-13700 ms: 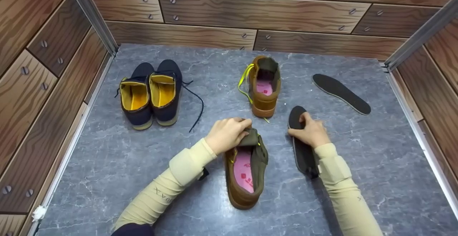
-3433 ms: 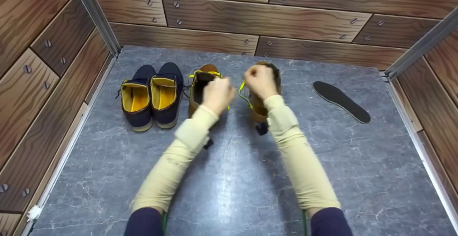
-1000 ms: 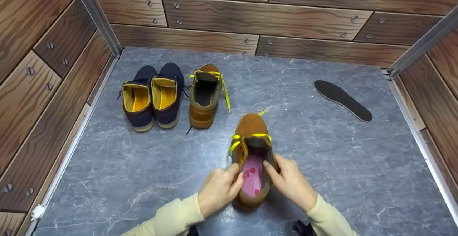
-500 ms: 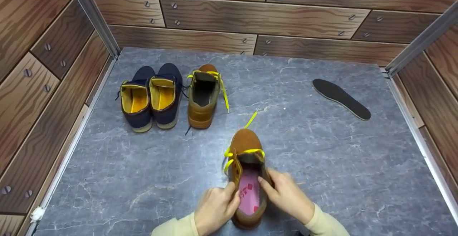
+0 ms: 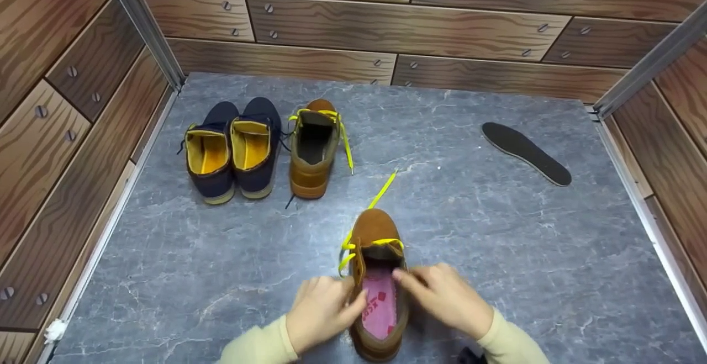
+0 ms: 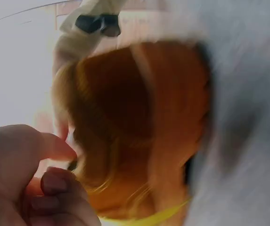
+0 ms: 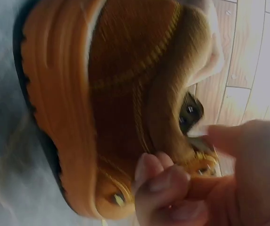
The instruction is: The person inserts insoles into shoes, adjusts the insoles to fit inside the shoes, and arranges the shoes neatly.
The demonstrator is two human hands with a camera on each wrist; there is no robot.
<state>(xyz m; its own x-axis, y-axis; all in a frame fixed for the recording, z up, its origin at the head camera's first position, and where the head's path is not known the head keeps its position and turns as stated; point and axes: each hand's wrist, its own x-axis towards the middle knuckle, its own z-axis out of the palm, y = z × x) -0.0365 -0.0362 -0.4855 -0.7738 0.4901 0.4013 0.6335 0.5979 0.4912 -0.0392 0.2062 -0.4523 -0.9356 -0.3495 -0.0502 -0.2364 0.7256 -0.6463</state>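
Observation:
A brown shoe (image 5: 378,226) with yellow laces stands on the floor in front of the person, toe pointing away. Inside it lies a pink insole (image 5: 380,309) with red marks. At the left side of its opening, my left hand (image 5: 322,309) holds the collar, thumb over the edge. My right hand (image 5: 450,300) is at the right side of the collar, thumb inside the opening and curled fingers outside, as the right wrist view shows. Both hands look slightly blurred. A loose yellow lace (image 5: 384,187) trails past the toe.
Another brown shoe (image 5: 310,173), dark inside, stands at the back left beside two navy shoes (image 5: 212,182) with yellow lining. A black insole (image 5: 526,153) lies alone at the back right. Wood-patterned walls (image 5: 326,19) enclose the grey marbled floor.
One brown shoe, earlier in front with a pink insole, now stands beside the navy pair, dark inside. The other came forward from the back and slid nearer the body. One black insole left the floor.

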